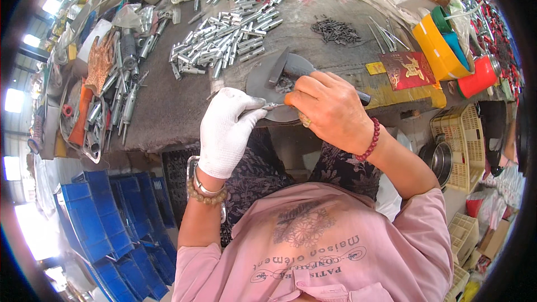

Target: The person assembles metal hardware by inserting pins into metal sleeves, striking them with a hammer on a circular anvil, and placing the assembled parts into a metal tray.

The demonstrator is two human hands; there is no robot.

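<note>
Now small metal part (273, 105) pinched btwn L hand (228, 126) thumb & fingertip; R hand (331, 109) curled at its right end, can't tell if gripping.

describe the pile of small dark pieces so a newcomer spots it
On the grey workbench, look beyond the bare right hand. Right of the heap of silvery parts lies the pile of small dark pieces. They are darker and shorter than the silvery parts.
</note>
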